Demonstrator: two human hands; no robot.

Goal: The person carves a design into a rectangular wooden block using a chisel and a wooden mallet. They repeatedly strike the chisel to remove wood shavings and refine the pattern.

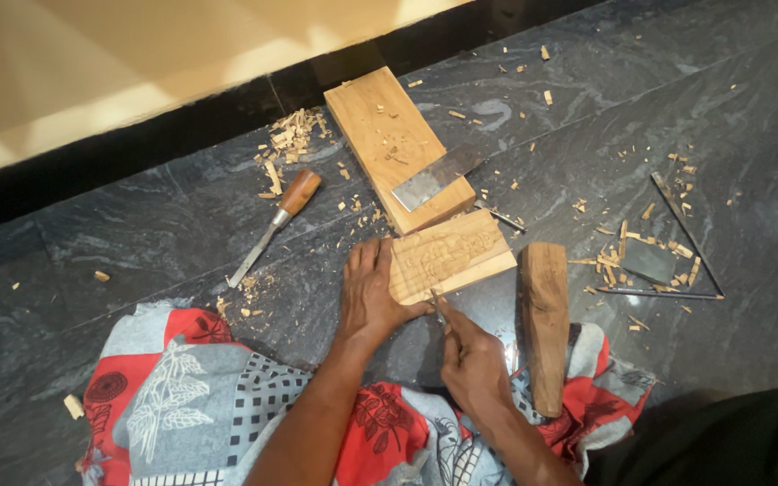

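No packages, labels, signs or screens show anywhere in this view, from twelve o'clock round to six.

Left hand (pixel 369 295) steadies carved wood block (pixel 449 255); right hand (pixel 474 364) grips chisel (pixel 439 306).

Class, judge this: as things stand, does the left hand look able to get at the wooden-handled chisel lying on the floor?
Probably yes: the chisel lies on bare floor beside the left hand, nothing between them.
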